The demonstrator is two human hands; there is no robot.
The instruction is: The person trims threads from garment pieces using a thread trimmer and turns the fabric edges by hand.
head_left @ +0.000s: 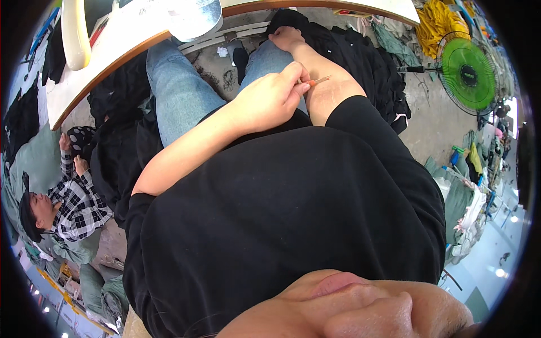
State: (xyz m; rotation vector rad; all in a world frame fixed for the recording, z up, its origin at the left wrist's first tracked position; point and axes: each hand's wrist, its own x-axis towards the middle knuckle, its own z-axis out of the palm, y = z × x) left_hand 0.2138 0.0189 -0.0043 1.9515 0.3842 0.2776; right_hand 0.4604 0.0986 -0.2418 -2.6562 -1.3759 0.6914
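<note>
My left hand (276, 98) is closed in a pinch around a small orange-handled tool (313, 83) with a thin metal tip. Its tip shows against my bare right forearm; whether it touches the skin I cannot tell. Farther off, my right hand (286, 38) is curled at a dark piece of cloth (288, 19) over my knee, its fingers partly hidden. More black garments (366, 73) are heaped just right of that arm.
A white table (135, 28) with a brown edge curves across the front, a pale curved machine part (76, 39) at its left. A green fan (469, 74) stands right, below yellow cloth (438, 25). Another person in a checked shirt (84, 208) sits left, among fabric piles.
</note>
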